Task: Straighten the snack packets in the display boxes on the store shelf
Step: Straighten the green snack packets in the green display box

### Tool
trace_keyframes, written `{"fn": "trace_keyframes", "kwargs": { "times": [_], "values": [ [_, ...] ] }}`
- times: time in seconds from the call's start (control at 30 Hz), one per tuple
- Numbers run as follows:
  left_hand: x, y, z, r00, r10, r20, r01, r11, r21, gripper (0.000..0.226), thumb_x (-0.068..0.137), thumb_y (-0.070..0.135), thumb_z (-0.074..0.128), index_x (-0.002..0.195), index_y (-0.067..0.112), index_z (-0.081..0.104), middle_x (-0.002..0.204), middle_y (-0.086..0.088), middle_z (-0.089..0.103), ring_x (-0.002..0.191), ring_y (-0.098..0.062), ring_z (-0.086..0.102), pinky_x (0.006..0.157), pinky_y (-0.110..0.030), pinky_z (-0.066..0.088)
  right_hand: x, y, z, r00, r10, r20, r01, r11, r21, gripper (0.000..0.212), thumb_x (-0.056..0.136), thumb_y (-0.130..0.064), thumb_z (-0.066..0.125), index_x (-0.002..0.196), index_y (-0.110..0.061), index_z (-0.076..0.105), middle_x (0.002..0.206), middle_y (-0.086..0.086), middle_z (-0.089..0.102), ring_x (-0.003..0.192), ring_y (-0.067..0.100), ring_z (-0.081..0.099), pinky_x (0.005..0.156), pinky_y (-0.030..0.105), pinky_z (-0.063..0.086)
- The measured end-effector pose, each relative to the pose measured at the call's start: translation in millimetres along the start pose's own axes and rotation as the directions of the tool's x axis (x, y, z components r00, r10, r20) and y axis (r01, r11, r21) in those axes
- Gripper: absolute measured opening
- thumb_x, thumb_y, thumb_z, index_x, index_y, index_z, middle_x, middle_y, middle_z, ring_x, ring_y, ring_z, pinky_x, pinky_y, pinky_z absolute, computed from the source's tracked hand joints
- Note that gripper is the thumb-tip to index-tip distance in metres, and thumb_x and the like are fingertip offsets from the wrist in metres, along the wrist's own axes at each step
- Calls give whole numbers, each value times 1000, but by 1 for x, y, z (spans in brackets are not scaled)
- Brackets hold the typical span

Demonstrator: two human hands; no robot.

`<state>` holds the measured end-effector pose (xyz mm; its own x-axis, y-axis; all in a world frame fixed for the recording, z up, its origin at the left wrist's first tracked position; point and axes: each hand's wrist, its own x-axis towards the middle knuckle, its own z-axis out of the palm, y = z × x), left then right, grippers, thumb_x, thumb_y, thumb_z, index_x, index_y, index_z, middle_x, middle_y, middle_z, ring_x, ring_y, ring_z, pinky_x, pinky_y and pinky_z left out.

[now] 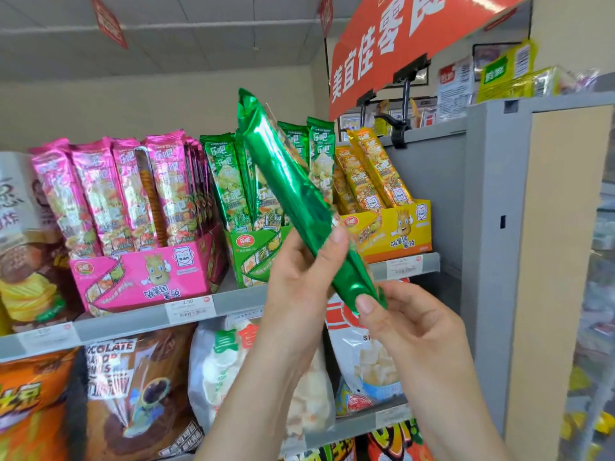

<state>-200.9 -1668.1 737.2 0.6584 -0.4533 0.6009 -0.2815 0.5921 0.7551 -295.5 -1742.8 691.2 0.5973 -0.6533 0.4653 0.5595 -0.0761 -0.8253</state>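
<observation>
A long green foil snack packet [286, 188] is held tilted in front of the shelf, top end up-left. My left hand [299, 277] grips its lower middle. My right hand [399, 314] pinches its bottom end. Behind it stands the green display box [249, 261] with more green packets upright in it. A pink display box [139, 277] with pink packets stands to the left, and a yellow display box [396, 227] with leaning yellow packets to the right.
The boxes stand on a grey shelf [133, 317] with price tags on its edge. Large snack bags [139, 394] fill the shelf below. A grey upright panel [492, 227] bounds the shelf on the right. An orange sign [399, 38] hangs overhead.
</observation>
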Motion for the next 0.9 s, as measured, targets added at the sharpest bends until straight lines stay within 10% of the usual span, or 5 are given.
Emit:
{"fn": "trace_keyframes", "kwargs": {
  "times": [0.37, 0.73, 0.9],
  "values": [
    [75, 76, -25, 967, 253, 3, -251, 959, 129, 21, 96, 33, 57, 81, 19, 59, 69, 4, 53, 59, -10, 51, 59, -26, 46, 18, 7, 26, 985, -72, 156, 80, 996, -44, 29, 57, -45, 82, 83, -32, 76, 76, 0, 75, 66, 8, 69, 60, 13, 51],
    [132, 120, -47, 962, 210, 175, -269, 842, 468, 12, 90, 28, 58, 96, 24, 68, 91, -4, 61, 83, -18, 60, 80, -39, 53, 50, 21, 65, 916, -396, -63, 317, 812, -491, 45, 51, -68, 68, 74, -31, 57, 67, -15, 63, 65, 8, 58, 53, 11, 41],
    [151, 146, -51, 936, 261, 238, -351, 750, 560, 12, 91, 23, 67, 103, 20, 66, 79, 7, 68, 62, -12, 60, 55, -26, 51, 71, 12, 79, 849, -527, 18, 442, 693, -570, 50, 57, -67, 68, 67, -23, 46, 65, -6, 57, 58, 15, 50, 49, 21, 39]
  ]
}}
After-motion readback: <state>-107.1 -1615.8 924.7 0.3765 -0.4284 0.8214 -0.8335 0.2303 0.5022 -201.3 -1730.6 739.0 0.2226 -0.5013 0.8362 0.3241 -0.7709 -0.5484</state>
